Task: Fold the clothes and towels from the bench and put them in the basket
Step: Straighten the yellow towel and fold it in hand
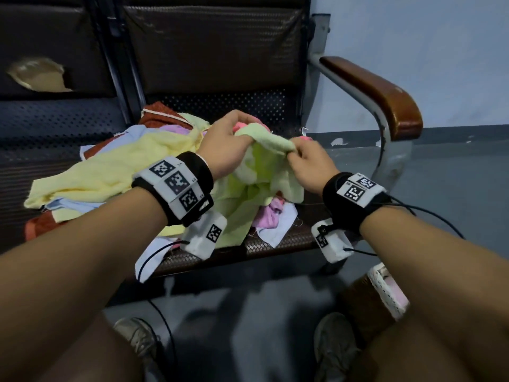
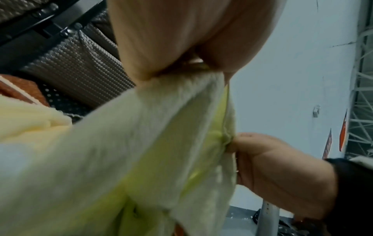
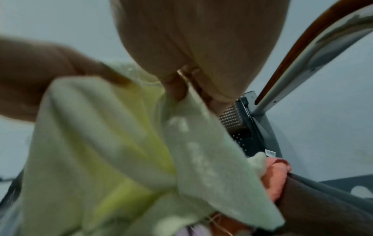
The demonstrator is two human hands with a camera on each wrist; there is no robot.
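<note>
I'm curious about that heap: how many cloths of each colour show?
Minimums, as the heap overlaps.
Light green towel: 1
Pale yellow towel: 1
Rust cloth: 1
Light blue cloth: 1
Lilac cloth: 1
Bright pink cloth: 1
Total: 6

Two hands (image 1: 224,146) (image 1: 309,161), one green towel (image 1: 259,172), one basket (image 1: 385,292), one bench (image 1: 275,241), perhaps seven cloths heaped (image 1: 115,161).
</note>
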